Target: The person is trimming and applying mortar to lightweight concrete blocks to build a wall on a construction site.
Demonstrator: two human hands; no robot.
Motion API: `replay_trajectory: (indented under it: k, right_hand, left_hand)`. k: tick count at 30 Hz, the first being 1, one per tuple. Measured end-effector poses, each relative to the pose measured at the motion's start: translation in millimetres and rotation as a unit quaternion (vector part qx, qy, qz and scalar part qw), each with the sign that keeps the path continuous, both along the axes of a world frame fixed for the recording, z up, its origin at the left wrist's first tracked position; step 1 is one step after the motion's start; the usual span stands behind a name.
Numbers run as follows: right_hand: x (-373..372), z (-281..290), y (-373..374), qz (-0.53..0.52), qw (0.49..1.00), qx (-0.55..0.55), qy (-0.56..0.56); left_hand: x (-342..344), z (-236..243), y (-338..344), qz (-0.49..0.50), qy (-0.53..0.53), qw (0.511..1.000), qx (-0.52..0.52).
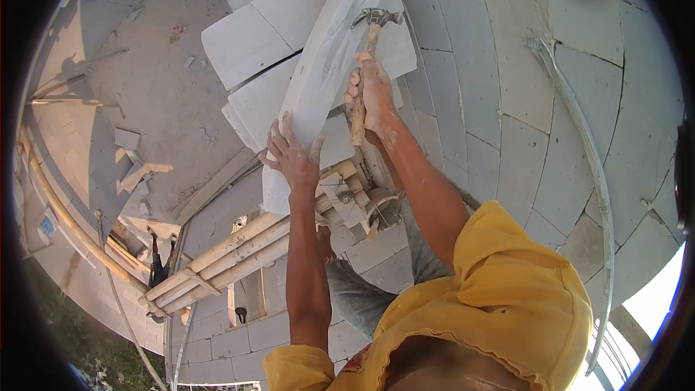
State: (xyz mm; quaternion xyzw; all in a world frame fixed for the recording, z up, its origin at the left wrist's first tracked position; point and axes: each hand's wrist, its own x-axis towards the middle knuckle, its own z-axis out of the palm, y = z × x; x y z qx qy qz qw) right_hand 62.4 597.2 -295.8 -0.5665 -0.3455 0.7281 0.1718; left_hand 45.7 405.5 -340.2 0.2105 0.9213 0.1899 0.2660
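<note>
My right hand (372,93) is closed around the wooden handle of a claw hammer (376,17). The hammer's metal head lies over the far right part of a long, pale grey block (318,58). Dust and rough, scraped marks show along the right side of this block. My left hand (294,158) rests on the block's near part with its fingers spread. Beneath the long block lie several wider pale blocks (242,47), with a dark gap between two of them.
A wall of large grey blocks (463,51) curves along the right, with a pale flexible hose (590,145) hanging on it. Wooden poles (217,271) lie below my left hand, near an opening at lower left. Broken block pieces (136,170) litter the floor at left.
</note>
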Motion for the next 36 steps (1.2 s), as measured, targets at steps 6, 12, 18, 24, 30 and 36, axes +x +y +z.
replay_trajectory:
  k: [6, 12, 18, 24, 30, 36]
  right_hand:
    - [-25.1, -29.7, 1.0, -0.055, 0.998, 0.017, -0.027]
    - [-25.7, -59.9, -44.4, -0.027, 0.980, 0.118, -0.156]
    - [-7.8, -58.1, -122.3, 0.035, 0.957, 0.162, -0.238]
    - [25.6, -70.5, -67.7, 0.039, 0.956, 0.246, -0.157]
    - [-3.4, -77.8, -7.2, 0.063, 0.927, 0.276, -0.247]
    - [-10.2, -46.7, -55.8, 0.051, 0.911, 0.291, -0.287]
  left_hand:
    - [12.7, 7.6, -55.8, 0.028, -0.089, 0.994, -0.060]
    - [13.8, 3.9, -48.9, 0.022, -0.096, 0.994, -0.056]
    - [13.5, -3.9, -65.2, 0.008, -0.056, 0.997, -0.052]
    - [9.9, 7.1, -61.2, 0.022, -0.074, 0.995, -0.056]
    - [14.9, -1.4, -58.7, 0.014, -0.077, 0.996, -0.050]
    - [12.9, 2.6, -56.5, 0.029, -0.091, 0.994, -0.059]
